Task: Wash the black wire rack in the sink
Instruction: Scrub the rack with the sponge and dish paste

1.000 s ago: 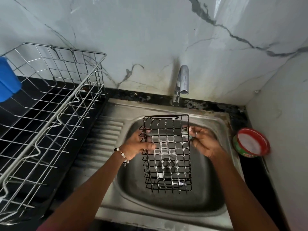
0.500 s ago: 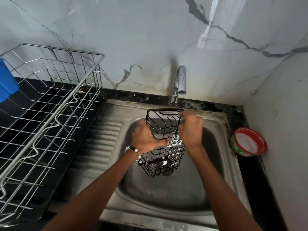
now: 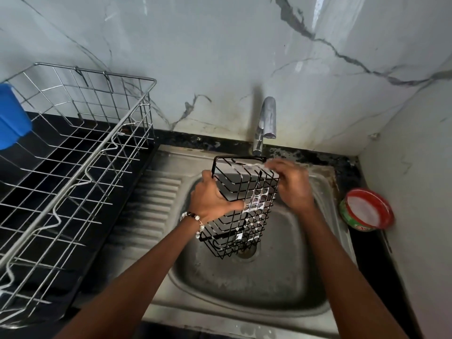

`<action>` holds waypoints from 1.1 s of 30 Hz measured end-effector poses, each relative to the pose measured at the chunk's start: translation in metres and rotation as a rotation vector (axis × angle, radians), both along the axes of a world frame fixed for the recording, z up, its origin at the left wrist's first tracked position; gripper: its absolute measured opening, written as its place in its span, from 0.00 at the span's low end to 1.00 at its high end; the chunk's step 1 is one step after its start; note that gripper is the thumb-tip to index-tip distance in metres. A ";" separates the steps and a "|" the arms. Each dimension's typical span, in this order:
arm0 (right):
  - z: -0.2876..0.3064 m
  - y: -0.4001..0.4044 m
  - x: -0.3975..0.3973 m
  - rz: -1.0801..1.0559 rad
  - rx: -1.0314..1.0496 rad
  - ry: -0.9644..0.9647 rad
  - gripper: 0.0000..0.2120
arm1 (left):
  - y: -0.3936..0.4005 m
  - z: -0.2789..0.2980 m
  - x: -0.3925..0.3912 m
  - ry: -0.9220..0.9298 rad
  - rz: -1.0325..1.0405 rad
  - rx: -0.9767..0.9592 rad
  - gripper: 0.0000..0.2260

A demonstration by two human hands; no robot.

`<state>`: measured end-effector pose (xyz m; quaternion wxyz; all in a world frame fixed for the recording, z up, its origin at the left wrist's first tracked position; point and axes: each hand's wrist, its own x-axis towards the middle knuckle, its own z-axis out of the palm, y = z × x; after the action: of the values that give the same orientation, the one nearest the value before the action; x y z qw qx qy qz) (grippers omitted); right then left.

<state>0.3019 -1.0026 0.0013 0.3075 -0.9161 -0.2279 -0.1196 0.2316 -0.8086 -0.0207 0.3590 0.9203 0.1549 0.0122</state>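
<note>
While hands (image 3: 249, 192) grip black wire rack (image 3: 241, 206), wrists bent.

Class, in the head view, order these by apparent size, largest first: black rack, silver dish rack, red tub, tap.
1. Silver dish rack
2. Black rack
3. Red tub
4. Tap, close to the tub; unsure.

Steel dish rack (image 3: 73, 167) on black counter, blue container (image 3: 12, 116), red-rimmed tub (image 3: 367, 209), marble wall (image 3: 220, 57)
</note>
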 end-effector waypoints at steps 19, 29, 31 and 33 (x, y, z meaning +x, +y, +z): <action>0.016 0.055 -0.021 0.244 0.071 -0.144 0.21 | -0.013 0.009 0.008 -0.015 -0.102 -0.041 0.46; 0.001 0.047 -0.002 0.020 0.327 -0.021 0.24 | -0.015 0.015 0.017 -0.061 0.046 -0.558 0.16; -0.002 0.046 -0.002 0.047 0.214 -0.100 0.26 | -0.019 0.010 0.018 -0.081 0.107 -0.585 0.15; -0.004 0.044 -0.004 0.103 0.041 -0.161 0.28 | -0.025 0.009 0.020 -0.081 0.124 -0.599 0.15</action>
<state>0.2977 -0.9584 -0.0028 0.3127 -0.8840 -0.2962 -0.1816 0.2520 -0.8334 -0.0116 0.6187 0.7611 0.1931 0.0243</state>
